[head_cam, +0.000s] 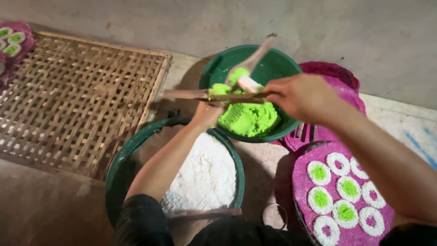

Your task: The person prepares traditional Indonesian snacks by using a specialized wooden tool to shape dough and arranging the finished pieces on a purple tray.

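Note:
My left hand [207, 114] reaches over the near green basin [119, 159] of white grated mix [205, 175] toward the far green bowl [277, 64] holding bright green dough [250, 118]. It seems to hold a small ring mould with green dough, though the grip is blurred. My right hand [302, 95] grips a flat wooden stick [205, 94] laid across the bowl. A fork-like scraper [250, 61] rises blurred behind it.
A woven bamboo tray [73, 100] lies at left on the concrete floor. At right, a magenta tray [302, 182] carries several white rings, some filled green. More magenta trays [334, 75] sit behind it. Another magenta tray with rings [13, 41] is at top left.

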